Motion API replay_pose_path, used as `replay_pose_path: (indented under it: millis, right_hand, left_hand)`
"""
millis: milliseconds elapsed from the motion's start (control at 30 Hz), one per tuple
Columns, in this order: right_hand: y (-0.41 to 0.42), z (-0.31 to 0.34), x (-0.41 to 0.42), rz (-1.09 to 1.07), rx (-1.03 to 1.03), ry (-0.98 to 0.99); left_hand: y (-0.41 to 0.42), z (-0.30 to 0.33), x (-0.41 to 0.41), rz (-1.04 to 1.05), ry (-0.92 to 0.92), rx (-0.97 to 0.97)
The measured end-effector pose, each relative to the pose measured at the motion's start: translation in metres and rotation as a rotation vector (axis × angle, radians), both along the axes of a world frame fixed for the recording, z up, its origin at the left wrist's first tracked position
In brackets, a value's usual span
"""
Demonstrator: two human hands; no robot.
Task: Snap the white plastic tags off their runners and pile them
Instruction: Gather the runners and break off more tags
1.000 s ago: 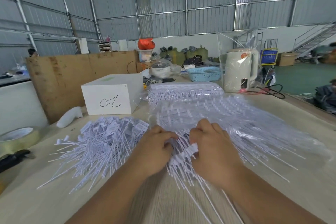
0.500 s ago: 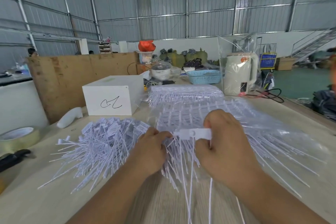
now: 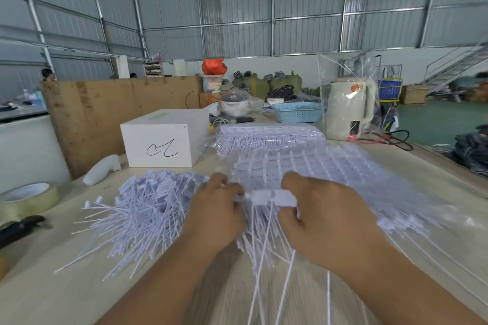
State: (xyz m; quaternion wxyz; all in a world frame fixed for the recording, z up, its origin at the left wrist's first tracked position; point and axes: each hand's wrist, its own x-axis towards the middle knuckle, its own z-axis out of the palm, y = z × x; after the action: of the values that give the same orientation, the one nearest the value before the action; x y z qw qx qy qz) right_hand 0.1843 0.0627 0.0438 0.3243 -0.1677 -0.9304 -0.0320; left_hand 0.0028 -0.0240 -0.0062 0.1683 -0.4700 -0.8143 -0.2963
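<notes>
Both hands are up over the middle of the wooden table (image 3: 66,287), working one strip of white tags (image 3: 273,197). The right hand (image 3: 327,221) has its fingers curled around the strip's right end, and the left hand (image 3: 219,215) pinches the left end, long tails dangling down between the wrists. The loose pile (image 3: 137,216) of snapped tags sits just left of the left hand, and the bagged runners (image 3: 330,166) lie right behind both hands.
</notes>
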Motion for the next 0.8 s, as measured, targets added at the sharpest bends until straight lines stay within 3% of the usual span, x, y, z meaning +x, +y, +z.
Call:
replay_pose_path:
  millis: [133,200,267,333,367,433,700,800]
  right_hand:
    - [0.006,-0.003,-0.001,-0.008,0.002,-0.112]
    - [0.005,-0.005,-0.001,0.018,0.023,-0.108]
    - [0.001,-0.007,-0.002,0.061,0.042,-0.088]
    - [0.0,-0.006,-0.002,0.097,0.029,-0.049]
    - [-0.001,-0.005,-0.002,0.09,0.038,-0.051]
    - [-0.001,-0.004,0.0,0.059,0.063,-0.067]
    - [0.0,-0.009,-0.001,0.134,-0.079,0.027]
    - [0.006,-0.008,0.0,0.082,-0.106,0.039]
  left_hand:
    - [-0.003,0.016,0.006,0.01,0.046,0.409]
    - [-0.005,0.023,0.012,-0.185,-0.19,0.498]
    - [-0.005,0.027,0.021,-0.41,-0.562,0.398]
    - [-0.002,0.024,0.028,-0.467,-0.651,0.166]
    - [-0.002,0.022,0.031,-0.465,-0.651,0.12]
    - [-0.002,0.024,0.033,-0.471,-0.68,0.205]
    - [-0.015,0.043,0.038,-0.401,-0.46,0.583]
    - [-0.018,0.046,0.034,-0.352,-0.383,0.626]
